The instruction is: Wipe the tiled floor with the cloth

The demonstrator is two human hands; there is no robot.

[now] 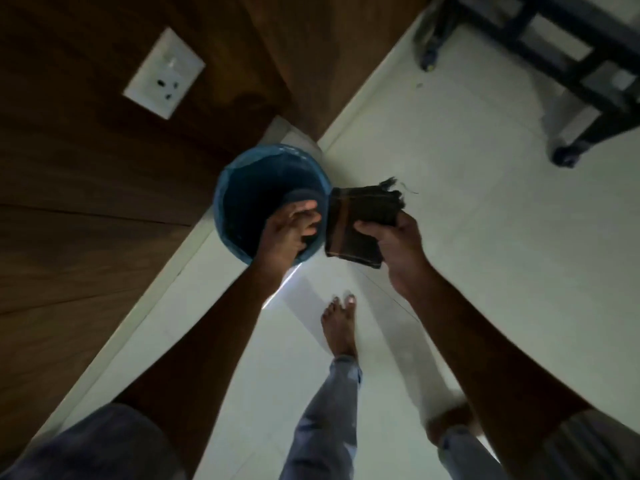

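A person stands barefoot on the pale tiled floor (467, 220), both arms stretched toward a blue bin (239, 188) set against the wood-panelled wall (86, 202). The right hand (394, 240) grips a folded dark cloth (363, 220), fingers curled over its near edge; the cloth is held in the air just right of the bin's rim, its frayed end pointing away from the hand. The left hand (291, 226) hovers over the bin's mouth with fingers bent; whether it holds anything cannot be told in the dim light. One bare foot (339, 323) is planted on the floor below the bin, between the two forearms. A white socket plate (164, 72) sits on the wall above and left of the bin. A dark wheeled frame (568, 64) stands on the floor well off to the bin's upper right.
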